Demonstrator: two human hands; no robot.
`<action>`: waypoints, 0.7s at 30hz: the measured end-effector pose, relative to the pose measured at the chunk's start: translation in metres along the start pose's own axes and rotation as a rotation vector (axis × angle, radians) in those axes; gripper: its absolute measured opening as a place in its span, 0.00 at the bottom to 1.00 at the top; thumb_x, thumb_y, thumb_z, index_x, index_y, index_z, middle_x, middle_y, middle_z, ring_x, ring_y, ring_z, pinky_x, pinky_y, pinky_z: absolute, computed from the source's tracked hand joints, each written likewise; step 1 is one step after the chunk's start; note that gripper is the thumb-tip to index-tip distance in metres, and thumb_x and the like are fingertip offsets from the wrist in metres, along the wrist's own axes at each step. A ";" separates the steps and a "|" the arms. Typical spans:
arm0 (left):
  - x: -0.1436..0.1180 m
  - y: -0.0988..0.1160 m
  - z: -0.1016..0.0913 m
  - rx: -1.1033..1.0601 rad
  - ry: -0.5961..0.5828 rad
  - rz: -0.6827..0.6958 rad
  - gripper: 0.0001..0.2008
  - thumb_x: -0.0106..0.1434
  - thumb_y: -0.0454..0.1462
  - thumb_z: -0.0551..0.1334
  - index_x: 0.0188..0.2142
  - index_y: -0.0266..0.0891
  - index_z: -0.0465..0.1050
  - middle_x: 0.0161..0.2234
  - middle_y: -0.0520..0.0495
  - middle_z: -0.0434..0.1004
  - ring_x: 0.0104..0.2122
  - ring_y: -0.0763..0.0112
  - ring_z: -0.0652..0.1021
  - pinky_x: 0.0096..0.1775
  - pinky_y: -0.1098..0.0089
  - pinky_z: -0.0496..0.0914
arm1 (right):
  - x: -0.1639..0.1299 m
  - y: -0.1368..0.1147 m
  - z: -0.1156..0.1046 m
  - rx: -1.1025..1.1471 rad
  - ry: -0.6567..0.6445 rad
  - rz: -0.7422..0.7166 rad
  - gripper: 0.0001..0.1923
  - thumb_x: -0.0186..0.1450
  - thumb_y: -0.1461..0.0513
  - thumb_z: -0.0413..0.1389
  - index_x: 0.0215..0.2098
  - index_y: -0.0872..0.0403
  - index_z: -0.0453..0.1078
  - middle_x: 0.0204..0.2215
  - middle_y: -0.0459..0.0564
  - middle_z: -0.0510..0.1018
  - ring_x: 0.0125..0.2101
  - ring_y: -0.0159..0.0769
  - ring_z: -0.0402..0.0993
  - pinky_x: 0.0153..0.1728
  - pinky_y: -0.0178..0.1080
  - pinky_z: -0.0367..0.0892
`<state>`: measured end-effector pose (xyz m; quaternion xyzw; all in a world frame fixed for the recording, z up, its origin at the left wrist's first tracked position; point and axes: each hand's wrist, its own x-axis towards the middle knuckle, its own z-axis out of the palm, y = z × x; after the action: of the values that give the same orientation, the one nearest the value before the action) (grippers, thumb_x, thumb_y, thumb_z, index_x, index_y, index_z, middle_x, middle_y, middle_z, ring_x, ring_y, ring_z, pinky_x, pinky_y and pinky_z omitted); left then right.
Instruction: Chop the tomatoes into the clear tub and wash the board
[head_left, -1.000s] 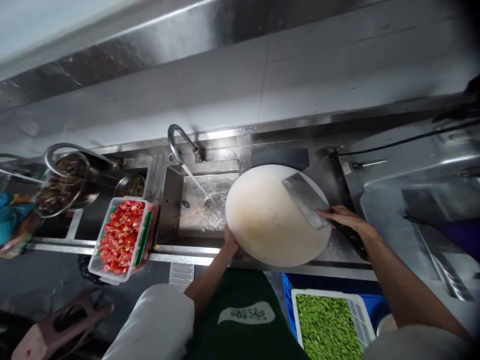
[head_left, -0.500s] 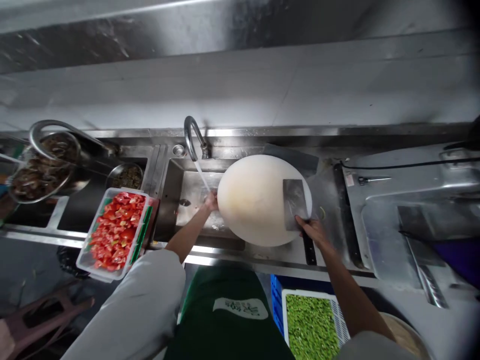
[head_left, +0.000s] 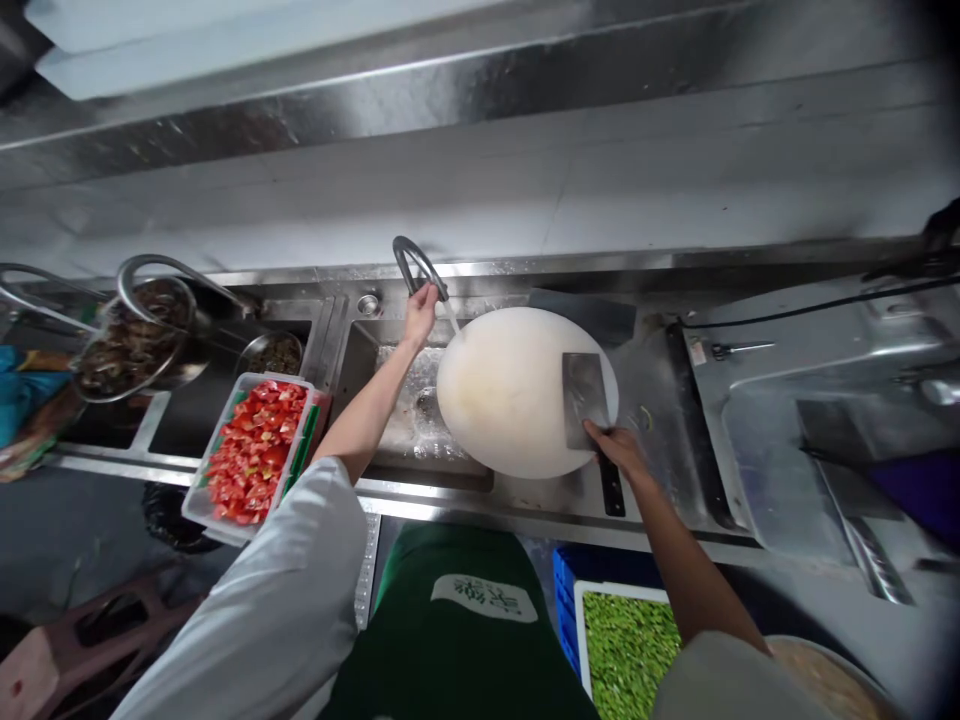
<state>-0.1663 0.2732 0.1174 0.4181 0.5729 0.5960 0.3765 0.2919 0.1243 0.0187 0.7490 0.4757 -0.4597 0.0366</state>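
Note:
My left hand point(head_left: 420, 315) is closed around the curved spout of the metal faucet point(head_left: 409, 250), with a stream of water falling from it toward the left edge of the cutting board. The round white cutting board point(head_left: 502, 400) rests over the right part of the sink point(head_left: 390, 400). A cleaver point(head_left: 583, 395) lies on the board's right side, its black handle pointing toward me past the rim. My right hand point(head_left: 619, 450) grips the cleaver where blade meets handle, thumb on the blade. Whether those fingers also hold the board's rim is hidden.
A plastic box of cut tomatoes point(head_left: 255, 450) sits on the counter edge at left. Beyond it are a bowl of dark food point(head_left: 142, 340) and another faucet. Below right stands a basket of chopped greens point(head_left: 630, 650). Another cleaver point(head_left: 855, 510) lies on the right counter.
My left hand has moved from the board's left rim up to the faucet. The spout has swung right, bringing the water to the board. My right hand remains on the cleaver.

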 end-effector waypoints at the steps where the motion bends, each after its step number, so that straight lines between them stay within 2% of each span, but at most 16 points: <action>1: 0.002 -0.001 0.009 -0.027 -0.014 -0.012 0.16 0.74 0.47 0.67 0.40 0.33 0.81 0.41 0.44 0.86 0.45 0.64 0.82 0.54 0.65 0.71 | -0.001 -0.001 0.000 0.002 0.005 -0.004 0.33 0.75 0.40 0.47 0.36 0.56 0.80 0.25 0.63 0.82 0.35 0.55 0.86 0.42 0.50 0.80; 4: 0.005 0.003 0.016 -0.030 -0.026 -0.094 0.14 0.75 0.44 0.67 0.44 0.32 0.81 0.44 0.43 0.86 0.45 0.65 0.81 0.53 0.66 0.71 | -0.005 -0.005 0.000 -0.020 0.018 -0.025 0.33 0.75 0.41 0.48 0.35 0.57 0.81 0.25 0.64 0.82 0.40 0.57 0.86 0.47 0.50 0.79; 7: -0.005 0.015 0.007 0.038 0.009 -0.229 0.13 0.78 0.38 0.63 0.55 0.31 0.77 0.51 0.41 0.85 0.48 0.67 0.79 0.52 0.64 0.71 | -0.011 -0.008 -0.005 -0.048 0.026 -0.025 0.31 0.75 0.42 0.50 0.39 0.58 0.82 0.26 0.65 0.83 0.43 0.58 0.85 0.50 0.51 0.78; 9: -0.026 0.022 -0.004 0.073 0.023 -0.251 0.14 0.78 0.36 0.63 0.58 0.32 0.76 0.56 0.41 0.83 0.51 0.67 0.78 0.54 0.62 0.71 | -0.014 -0.010 -0.012 -0.108 0.120 -0.017 0.32 0.73 0.41 0.51 0.44 0.59 0.82 0.31 0.68 0.84 0.46 0.62 0.85 0.51 0.54 0.77; 11: -0.064 0.025 -0.021 0.109 -0.003 -0.205 0.13 0.76 0.40 0.65 0.55 0.35 0.78 0.59 0.43 0.81 0.54 0.62 0.78 0.57 0.59 0.72 | -0.014 -0.013 -0.023 -0.196 0.271 -0.029 0.35 0.72 0.39 0.52 0.49 0.61 0.82 0.39 0.74 0.84 0.50 0.66 0.82 0.51 0.58 0.76; 13: -0.121 0.022 -0.045 0.175 -0.041 -0.169 0.13 0.75 0.45 0.65 0.49 0.40 0.82 0.57 0.43 0.82 0.54 0.56 0.80 0.59 0.55 0.73 | -0.008 -0.021 -0.036 -0.259 0.366 -0.050 0.38 0.71 0.38 0.53 0.53 0.62 0.80 0.47 0.78 0.83 0.53 0.69 0.80 0.51 0.58 0.75; 15: -0.197 0.011 -0.078 0.258 -0.017 -0.194 0.13 0.70 0.47 0.67 0.44 0.43 0.83 0.52 0.44 0.85 0.58 0.50 0.79 0.64 0.52 0.71 | 0.001 -0.035 -0.049 -0.300 0.362 -0.068 0.38 0.72 0.39 0.53 0.55 0.64 0.80 0.51 0.79 0.81 0.55 0.68 0.79 0.51 0.55 0.74; 18: -0.337 -0.006 -0.134 0.446 0.122 -0.407 0.08 0.61 0.51 0.68 0.34 0.53 0.82 0.43 0.50 0.86 0.59 0.45 0.80 0.63 0.49 0.73 | 0.020 -0.063 -0.063 -0.348 0.333 -0.120 0.38 0.74 0.40 0.52 0.55 0.68 0.79 0.51 0.80 0.81 0.55 0.64 0.79 0.50 0.51 0.71; 19: -0.386 -0.009 -0.150 0.521 0.214 -0.474 0.09 0.58 0.53 0.68 0.31 0.56 0.80 0.41 0.51 0.86 0.58 0.45 0.81 0.62 0.47 0.74 | 0.027 -0.074 -0.066 -0.360 0.323 -0.144 0.38 0.74 0.40 0.52 0.55 0.68 0.79 0.51 0.80 0.80 0.55 0.63 0.78 0.50 0.50 0.71; 21: -0.474 -0.007 -0.170 0.636 0.370 -0.654 0.15 0.55 0.60 0.65 0.28 0.57 0.76 0.35 0.52 0.85 0.51 0.44 0.84 0.59 0.44 0.76 | 0.038 -0.094 -0.067 -0.382 0.299 -0.194 0.38 0.75 0.41 0.53 0.55 0.69 0.78 0.52 0.80 0.80 0.54 0.60 0.78 0.50 0.48 0.70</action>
<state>-0.1505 -0.2291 0.0800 0.1975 0.8851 0.3062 0.2894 0.2698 0.2343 0.0655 0.7390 0.6236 -0.2471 0.0624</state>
